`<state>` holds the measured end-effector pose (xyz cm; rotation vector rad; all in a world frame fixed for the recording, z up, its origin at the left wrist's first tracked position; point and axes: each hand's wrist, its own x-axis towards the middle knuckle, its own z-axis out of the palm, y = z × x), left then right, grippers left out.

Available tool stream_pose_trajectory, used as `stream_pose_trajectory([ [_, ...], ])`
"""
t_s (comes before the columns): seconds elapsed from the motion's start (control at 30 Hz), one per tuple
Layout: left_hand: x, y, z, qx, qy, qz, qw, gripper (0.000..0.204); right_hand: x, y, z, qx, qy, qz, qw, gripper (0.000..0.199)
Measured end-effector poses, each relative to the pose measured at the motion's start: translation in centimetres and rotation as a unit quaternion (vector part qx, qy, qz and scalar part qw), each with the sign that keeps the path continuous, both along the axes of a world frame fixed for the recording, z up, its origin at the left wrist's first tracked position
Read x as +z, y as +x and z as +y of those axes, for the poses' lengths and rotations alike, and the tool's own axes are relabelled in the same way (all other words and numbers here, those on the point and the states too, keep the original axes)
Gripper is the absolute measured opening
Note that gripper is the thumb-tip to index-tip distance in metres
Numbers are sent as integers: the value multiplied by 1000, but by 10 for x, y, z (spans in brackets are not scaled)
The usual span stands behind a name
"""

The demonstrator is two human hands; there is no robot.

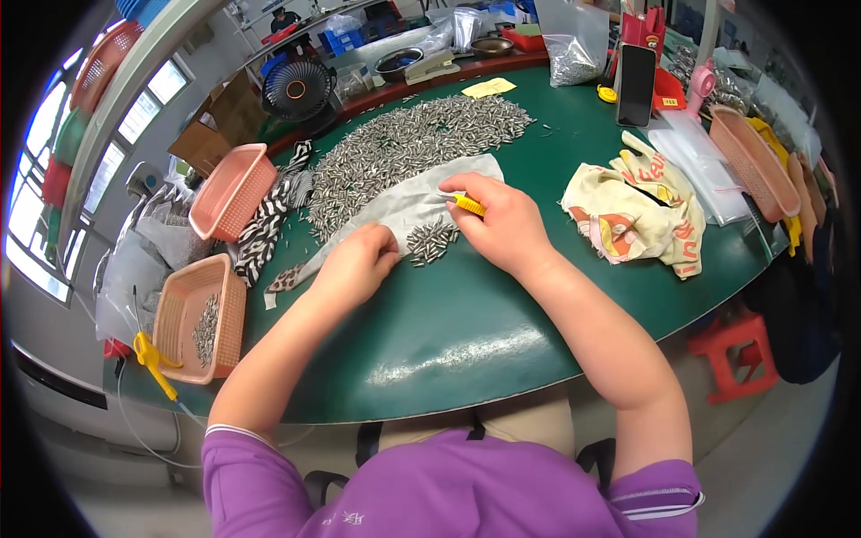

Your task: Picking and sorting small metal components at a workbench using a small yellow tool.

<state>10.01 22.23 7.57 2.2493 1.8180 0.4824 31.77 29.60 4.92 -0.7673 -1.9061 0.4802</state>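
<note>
My right hand (507, 220) is closed round a small yellow ridged tool (469, 205); its working end is too small to make out. My left hand (359, 260) has its fingers curled together at the near edge of a whitish cloth (408, 204). Whether anything sits in those fingers is hidden. Between the hands lies a small heap of short metal pins (432, 242), partly against the cloth. Beyond the cloth spreads a much larger heap of similar metal pins (404, 143) on the green table (466, 332).
At the left stand two pink baskets, one empty-looking (235, 193), one holding metal pins (222, 269). A yellow air gun (154, 363) hangs by the table edge. Printed cloth gloves (637, 211), a phone (636, 85) and plastic bags (695, 170) lie or stand right. A fan (298, 88) stands behind.
</note>
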Motion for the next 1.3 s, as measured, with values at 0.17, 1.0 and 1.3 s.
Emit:
stream_pose_trajectory([
  [0.17, 9, -5, -36, 80, -32, -223, 971, 8, 6, -10, -24, 95, -41, 15, 995, 18],
  [1.0, -14, 33, -79, 74, -27, -695, 715, 26, 19, -22, -63, 287, -267, 97, 915, 14],
  [1.3, -10, 28, -80, 36, 55, -630, 774, 16, 23, -22, -62, 254, -277, 74, 924, 19],
])
